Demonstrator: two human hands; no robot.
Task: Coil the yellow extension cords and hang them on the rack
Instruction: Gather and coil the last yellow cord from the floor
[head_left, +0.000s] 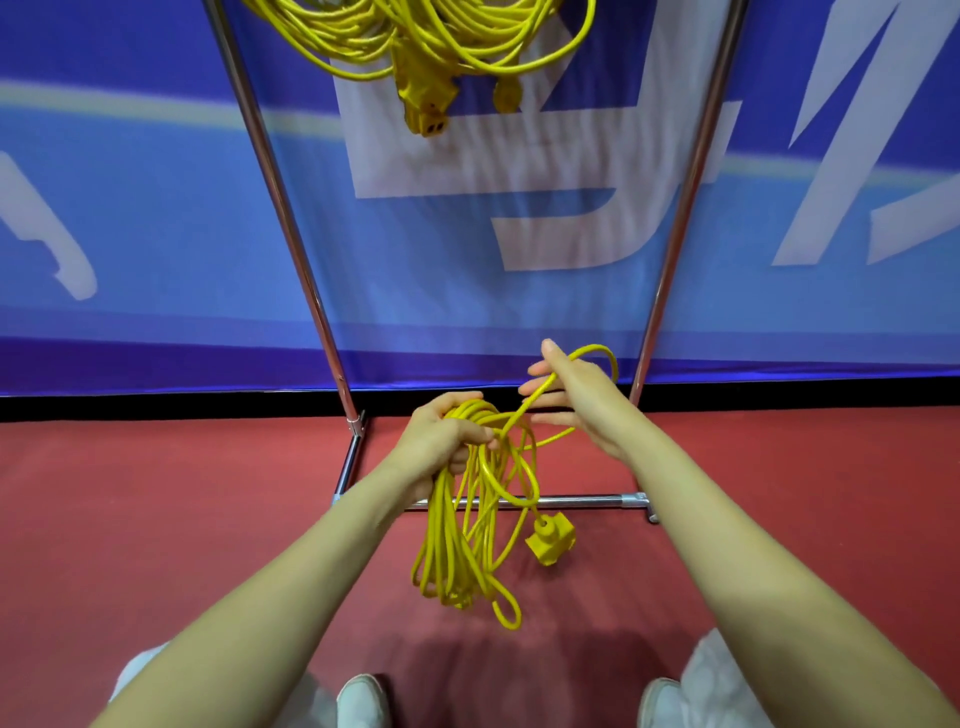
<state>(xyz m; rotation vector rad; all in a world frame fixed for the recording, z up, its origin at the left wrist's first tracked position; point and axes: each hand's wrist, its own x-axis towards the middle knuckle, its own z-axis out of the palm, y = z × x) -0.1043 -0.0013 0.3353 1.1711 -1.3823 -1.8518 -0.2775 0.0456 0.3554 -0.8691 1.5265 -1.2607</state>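
Note:
My left hand (441, 441) grips the top of a bundle of yellow extension cord (467, 545), whose loops hang down above the red floor. A yellow socket block (551, 538) dangles at the bundle's right side. One strand runs up from the bundle to my right hand (566, 400), which lies against it with straight fingers; a small loop (605, 358) arcs behind that hand. Other coiled yellow cords (415, 36) hang at the top of the chrome rack (280, 197), with a socket block (428, 111) and a plug hanging below them.
The rack's two chrome uprights slant down to a base bar (576, 500) on the red floor. A blue banner wall (156, 234) stands right behind the rack. My white shoes (363, 699) show at the bottom edge.

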